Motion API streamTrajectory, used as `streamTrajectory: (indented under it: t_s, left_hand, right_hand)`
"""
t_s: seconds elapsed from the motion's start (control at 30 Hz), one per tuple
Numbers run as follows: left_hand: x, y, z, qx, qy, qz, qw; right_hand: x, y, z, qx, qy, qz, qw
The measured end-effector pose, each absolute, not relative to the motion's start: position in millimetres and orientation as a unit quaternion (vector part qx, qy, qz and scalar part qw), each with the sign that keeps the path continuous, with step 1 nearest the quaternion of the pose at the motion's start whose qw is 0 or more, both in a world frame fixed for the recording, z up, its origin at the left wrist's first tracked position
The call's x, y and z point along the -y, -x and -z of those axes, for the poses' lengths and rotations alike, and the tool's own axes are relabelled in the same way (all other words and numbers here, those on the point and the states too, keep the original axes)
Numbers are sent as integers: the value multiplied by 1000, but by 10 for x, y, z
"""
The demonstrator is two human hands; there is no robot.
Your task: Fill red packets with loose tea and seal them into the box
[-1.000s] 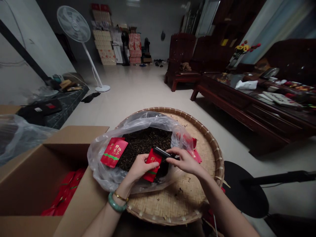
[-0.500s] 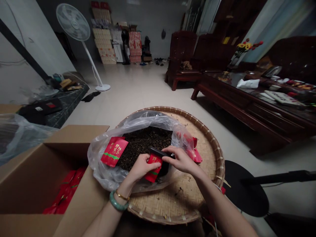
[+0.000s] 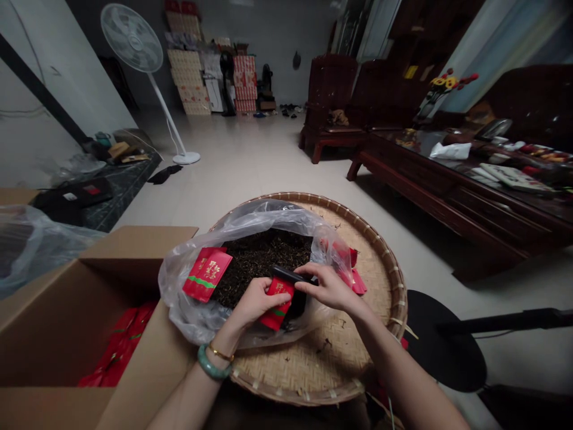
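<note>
A wide room with a pale tiled floor fills the upper frame. Dark wooden furniture lines the right side, a white standing fan rises at upper left, and stacked boxes stand against the far wall. At lower left an open cardboard box holds red packets. In the lower centre a round woven tray bears a clear plastic bag of dark loose tea. Spare red packets lie on the bag's left edge. The left hand grips a small red packet over the tea, near the bag's front edge. The right hand pinches a black scoop at the packet's top.
</note>
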State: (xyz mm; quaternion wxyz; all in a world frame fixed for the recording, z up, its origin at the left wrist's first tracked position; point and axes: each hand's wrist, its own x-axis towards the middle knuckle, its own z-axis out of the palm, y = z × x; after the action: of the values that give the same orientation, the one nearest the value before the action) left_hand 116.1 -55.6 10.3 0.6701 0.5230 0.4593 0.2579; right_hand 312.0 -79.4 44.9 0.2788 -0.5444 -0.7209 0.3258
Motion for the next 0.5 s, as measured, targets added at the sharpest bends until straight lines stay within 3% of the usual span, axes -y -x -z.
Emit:
streamTrajectory:
  t_s: [0.33,0.5]
  left_hand:
    - [513,-1169,-100,-418,-458,-310,721]
    - [513,-1150,-106,-421,-485,-300,706]
  right_hand:
    - [781,-3139,-421,716,545,-331,283]
    - [789,-3155,-381,661,548,-419,294]
